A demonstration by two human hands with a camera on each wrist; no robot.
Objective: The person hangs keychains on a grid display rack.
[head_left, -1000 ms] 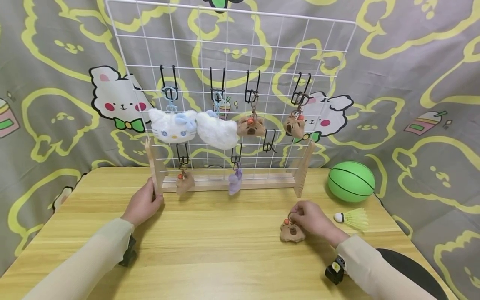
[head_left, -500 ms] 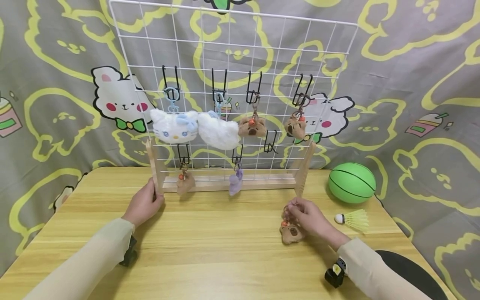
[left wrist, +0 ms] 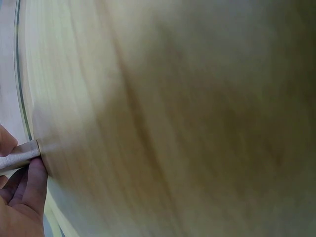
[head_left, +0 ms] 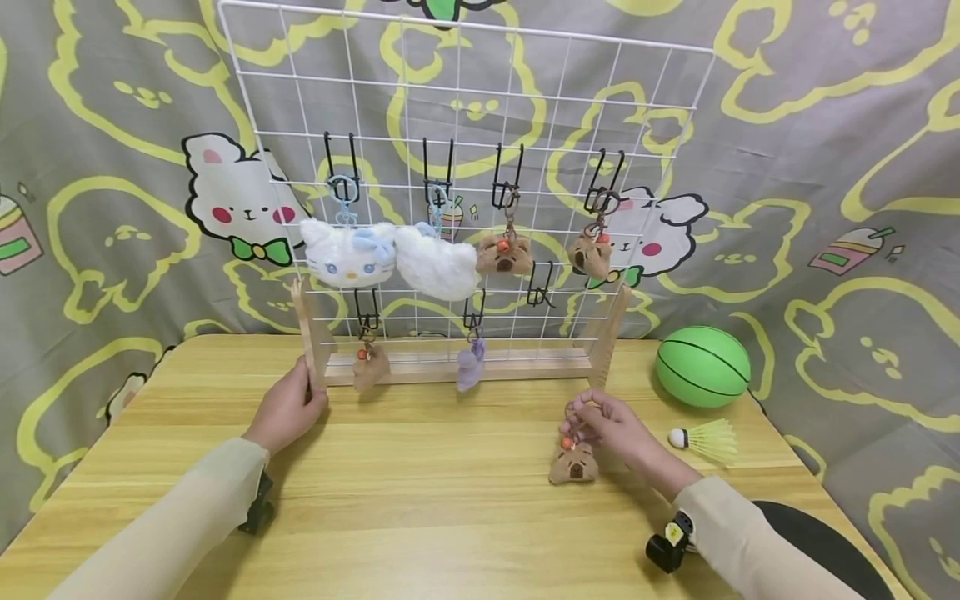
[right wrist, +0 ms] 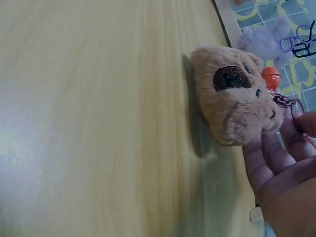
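Note:
My right hand (head_left: 618, 429) pinches the brown ring of a plush keychain (head_left: 574, 464) over the table, in front of the rack's right end. In the right wrist view this plush bear-like head (right wrist: 229, 103) has a dark snout and an orange ball (right wrist: 271, 77) at its top, and the fingers lie beside it. My left hand (head_left: 287, 406) grips the wooden left support (head_left: 306, 329) of a white wire grid rack (head_left: 465, 82). Seen from the left wrist, thumb and fingers sit on opposite sides of the wood (left wrist: 22, 154).
On the rack's black hooks hang white cat plushes (head_left: 348, 254), brown plush keychains (head_left: 504, 254) and a purple one (head_left: 470, 365). A lower right hook (head_left: 539, 285) bears nothing. To the right lie a green ball (head_left: 702, 365), a shuttlecock (head_left: 705, 439) and a black round thing (head_left: 821, 546).
My right hand has shifted slightly up and left, its fingers spreading more around the ring. The plush has swung left and hangs more upright. The left hand stays on the support.

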